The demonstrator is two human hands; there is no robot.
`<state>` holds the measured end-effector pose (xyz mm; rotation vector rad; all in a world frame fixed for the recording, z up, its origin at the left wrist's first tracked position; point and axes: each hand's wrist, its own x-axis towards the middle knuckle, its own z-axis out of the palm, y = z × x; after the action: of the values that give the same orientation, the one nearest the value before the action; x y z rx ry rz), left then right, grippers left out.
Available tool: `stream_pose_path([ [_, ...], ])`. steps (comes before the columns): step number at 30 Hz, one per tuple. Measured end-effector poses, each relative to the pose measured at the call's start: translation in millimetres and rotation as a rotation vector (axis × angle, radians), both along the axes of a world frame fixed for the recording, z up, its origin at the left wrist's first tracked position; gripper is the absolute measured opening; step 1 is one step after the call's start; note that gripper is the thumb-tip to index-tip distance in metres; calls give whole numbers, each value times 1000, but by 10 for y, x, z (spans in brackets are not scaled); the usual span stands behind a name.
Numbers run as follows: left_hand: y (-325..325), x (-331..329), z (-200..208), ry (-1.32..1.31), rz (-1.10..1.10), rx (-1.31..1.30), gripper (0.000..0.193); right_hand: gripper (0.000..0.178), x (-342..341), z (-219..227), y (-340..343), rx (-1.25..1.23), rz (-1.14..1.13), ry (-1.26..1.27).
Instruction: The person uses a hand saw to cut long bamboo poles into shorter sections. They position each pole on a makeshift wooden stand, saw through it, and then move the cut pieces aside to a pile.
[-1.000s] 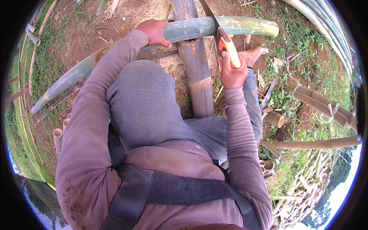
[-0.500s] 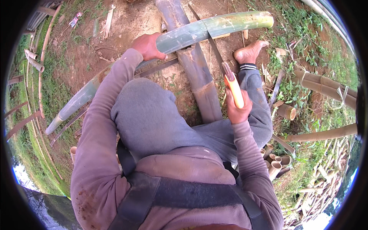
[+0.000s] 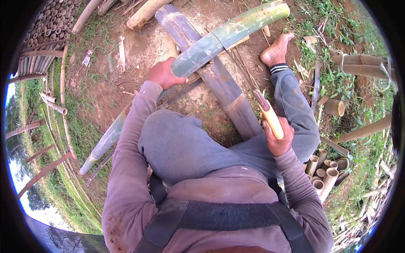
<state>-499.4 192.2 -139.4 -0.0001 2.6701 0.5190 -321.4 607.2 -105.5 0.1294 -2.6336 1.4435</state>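
Brown soil — green bamboo pole, pale-scuffed, narrowly cut.

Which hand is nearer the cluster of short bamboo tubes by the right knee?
Right. The right hand, holding the saw, is up and left of the short bamboo tubes in the picture; the left hand is farther off, on the green bamboo pole.

A thick green bamboo pole is lying slantwise; an orange-handled saw is crossing it at a dark cut line.
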Motion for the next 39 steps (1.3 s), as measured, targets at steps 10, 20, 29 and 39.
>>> stream_pose_path([
  [10, -55, -36, 22, 55, -35, -5, 90, 21, -930, -186, -519, -92, 16, 64],
  [20, 76, -20, 12, 2, -39, 24, 94, 26, -1040, -407, -475, -19, 5, 11],
  [29, 68, 17, 54, 8, -19, 44, 89, 22, -580, -300, -215, -243, -109, -85],
  [39, 26, 19, 12, 20, -18, 27, 89, 72, -458, -695, -81, 492, 173, -176],
])
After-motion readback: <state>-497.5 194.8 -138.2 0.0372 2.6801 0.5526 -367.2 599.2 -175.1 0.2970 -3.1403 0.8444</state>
